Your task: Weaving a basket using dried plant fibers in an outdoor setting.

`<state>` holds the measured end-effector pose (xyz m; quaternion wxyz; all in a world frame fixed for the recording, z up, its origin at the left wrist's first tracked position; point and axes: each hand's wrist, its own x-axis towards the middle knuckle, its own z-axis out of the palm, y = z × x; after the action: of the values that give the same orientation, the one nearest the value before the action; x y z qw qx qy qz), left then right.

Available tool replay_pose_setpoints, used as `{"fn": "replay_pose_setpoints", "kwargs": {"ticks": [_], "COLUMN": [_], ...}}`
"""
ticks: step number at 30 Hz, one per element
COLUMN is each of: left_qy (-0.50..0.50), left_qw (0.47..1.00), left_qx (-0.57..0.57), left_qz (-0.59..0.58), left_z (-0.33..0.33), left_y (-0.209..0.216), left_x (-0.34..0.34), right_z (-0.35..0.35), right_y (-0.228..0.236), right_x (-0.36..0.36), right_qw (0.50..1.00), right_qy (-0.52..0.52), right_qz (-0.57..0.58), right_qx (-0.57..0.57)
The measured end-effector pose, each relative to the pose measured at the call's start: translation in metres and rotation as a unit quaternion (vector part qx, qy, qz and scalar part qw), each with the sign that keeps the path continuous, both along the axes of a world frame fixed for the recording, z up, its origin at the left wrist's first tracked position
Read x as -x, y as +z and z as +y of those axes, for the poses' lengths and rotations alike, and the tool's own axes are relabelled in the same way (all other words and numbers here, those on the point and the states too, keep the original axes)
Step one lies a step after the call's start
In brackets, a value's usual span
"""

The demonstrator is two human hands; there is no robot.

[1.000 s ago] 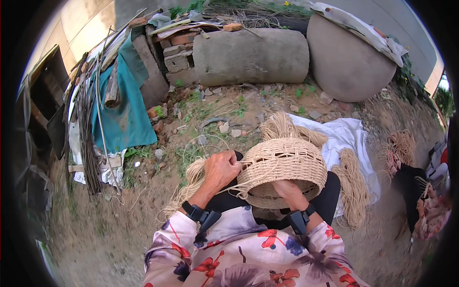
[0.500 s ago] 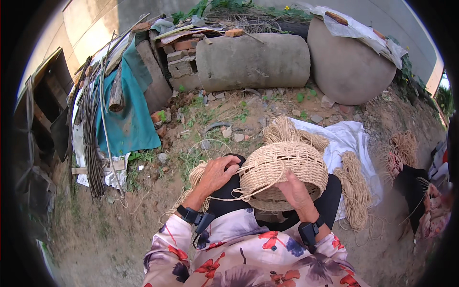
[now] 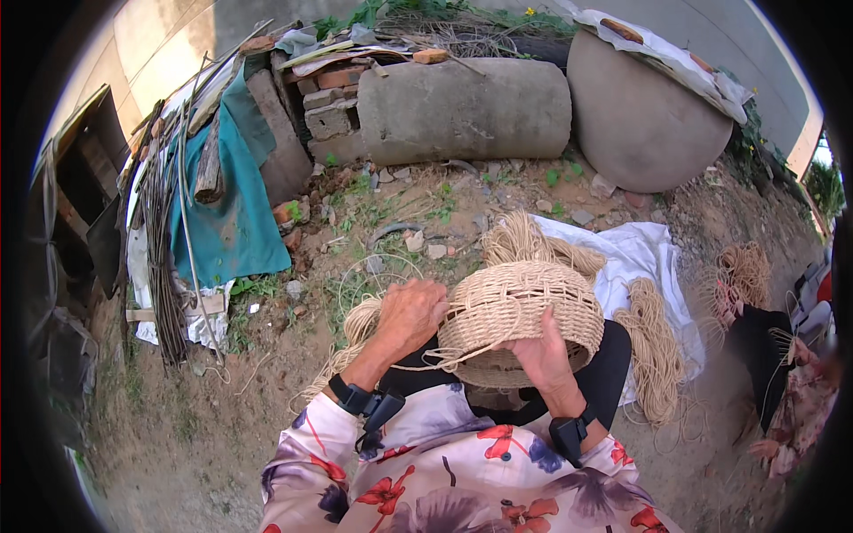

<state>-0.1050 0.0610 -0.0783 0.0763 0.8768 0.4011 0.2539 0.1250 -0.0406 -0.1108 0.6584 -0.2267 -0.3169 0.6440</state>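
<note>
A woven basket (image 3: 524,306) of pale straw-coloured cord rests tilted on my lap, its open side towards me. My right hand (image 3: 544,351) grips its near rim, thumb on the outer wall and fingers partly hidden inside. At the basket's left side my left hand (image 3: 413,313) is closed, fingertips pinched on a strand of cord that is mostly hidden. A loose cord loop (image 3: 444,357) hangs off the near left rim. Beyond my left hand, a thin ring of cord (image 3: 382,259) arcs over the ground. Next to that wrist lies a bundle of cord (image 3: 360,324).
More cord bundles (image 3: 656,355) lie on a white sheet (image 3: 644,253) to the right. Another person's patterned sleeve (image 3: 800,400) shows at far right, near further cord (image 3: 745,271). A concrete cylinder (image 3: 466,111), a large round vessel (image 3: 644,111) and a teal cloth (image 3: 231,204) stand behind.
My left hand has moved slightly up and right, its fingers now drawn together at the basket's side. My right hand has closed more firmly on the rim. The view has shifted a little.
</note>
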Motion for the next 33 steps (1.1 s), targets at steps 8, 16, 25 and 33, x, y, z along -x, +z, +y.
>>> {"fn": "replay_pose_setpoints", "kwargs": {"ticks": [8,16,25,33], "left_qy": [0.211,0.04,-0.009,0.253], "left_qw": [0.948,0.997,0.973,0.962], "left_qx": [0.229,0.023,0.122,0.086], "left_qz": [0.062,-0.064,-0.196,-0.061], "left_z": [-0.006,-0.011,-0.02,-0.007], "left_y": [-0.039,-0.021,-0.015,-0.089], "left_x": [0.075,0.037,0.004,0.119], "right_z": [-0.008,-0.046,-0.004,0.006], "right_y": [0.006,0.061,0.086,0.069], "right_x": [-0.002,0.003,0.011,-0.034], "right_qw": [0.994,0.673,0.547,0.502], "right_qy": [0.065,0.12,-0.228,-0.403], "right_qz": [-0.086,-0.71,-0.757,-0.758], "right_qx": [0.027,-0.171,-0.274,-0.108]}}
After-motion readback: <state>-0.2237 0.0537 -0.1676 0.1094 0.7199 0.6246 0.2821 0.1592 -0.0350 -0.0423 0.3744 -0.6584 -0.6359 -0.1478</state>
